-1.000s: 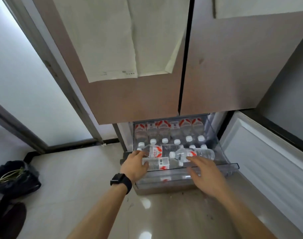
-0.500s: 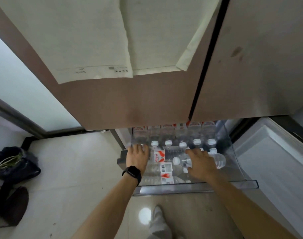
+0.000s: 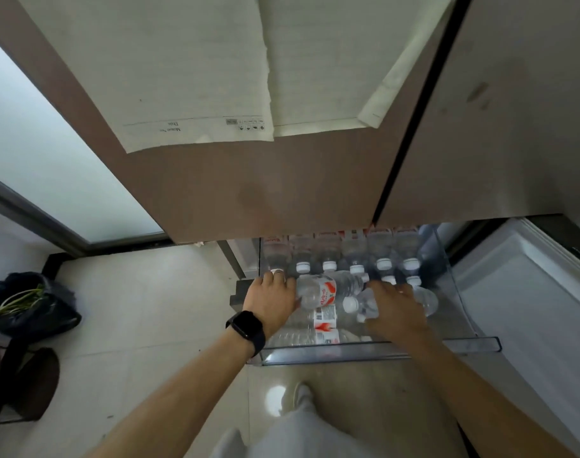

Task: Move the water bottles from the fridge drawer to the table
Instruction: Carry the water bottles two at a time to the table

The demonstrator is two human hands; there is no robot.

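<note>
Seen from above, a person bends over a clear plastic drawer (image 3: 381,350) pulled out at the foot of a fridge, with both arms reaching down into it. The left grip (image 3: 272,302), on the arm with a black watch (image 3: 245,327), is clamped over the base end of the left bottle (image 3: 328,289). That bottle lies on its side on top of the others, its red and white label facing up. The right grip (image 3: 394,309) is clamped round the middle of the right bottle (image 3: 425,300), which also lies on its side just beside the first, its white cap pointing left. Both bottles are still inside the drawer. More lying bottles (image 3: 325,335) sit beneath them near the front wall. Behind the hands stand two rows of upright bottles (image 3: 329,265) with white caps, reaching back under the fridge. Above the drawer are two closed brown doors (image 3: 265,193), with two large papers (image 3: 196,71) stuck on the left one. To the right a white lower door (image 3: 519,292) stands open. The pale tiled floor (image 3: 150,309) carries a dark bag (image 3: 31,309) with green stalks at far left. A white shoe (image 3: 300,396) shows just in front of the drawer.
</note>
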